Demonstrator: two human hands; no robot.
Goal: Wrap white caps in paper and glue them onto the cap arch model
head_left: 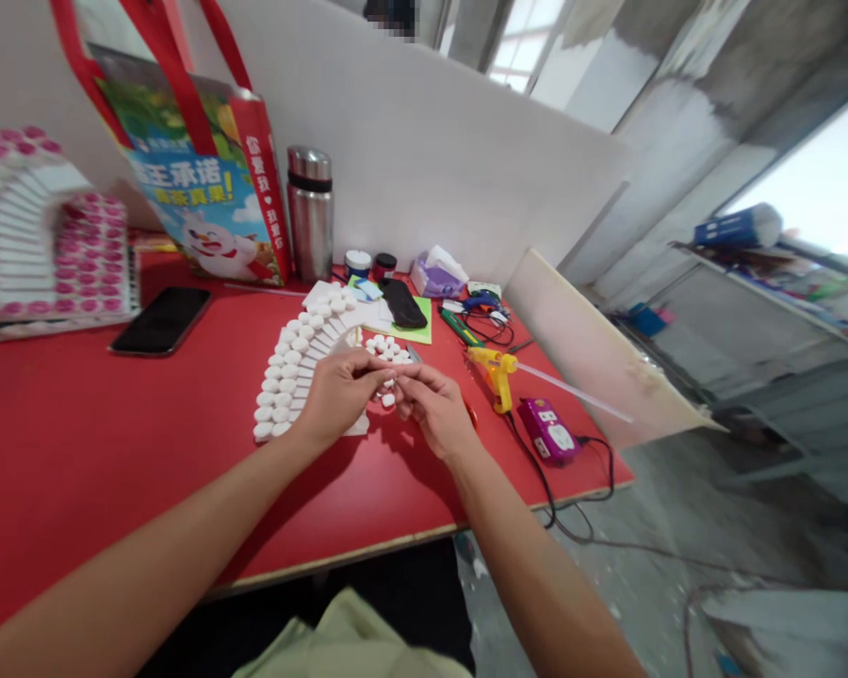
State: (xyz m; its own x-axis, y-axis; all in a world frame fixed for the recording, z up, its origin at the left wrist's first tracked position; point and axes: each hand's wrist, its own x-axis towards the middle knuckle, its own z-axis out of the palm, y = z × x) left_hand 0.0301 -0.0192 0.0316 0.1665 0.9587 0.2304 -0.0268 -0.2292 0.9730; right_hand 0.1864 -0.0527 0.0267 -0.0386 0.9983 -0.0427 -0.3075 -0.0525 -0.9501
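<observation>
My left hand (339,391) and my right hand (434,403) meet over the red table (77,443), fingers pinched together on a thin white strip (396,374) held between them. Under the left hand lies a curved fan of white strips topped with white oval pieces (289,372). A small heap of loose white pieces (387,350) lies just beyond the fingertips.
A yellow glue gun (496,374) and a purple power socket (549,430) with black cable sit right of my hands. A black phone (161,320), steel flask (309,213), red shopping bag (204,202), pink-dotted strip stacks (35,235) and small jars stand further back. The table edge drops off at right.
</observation>
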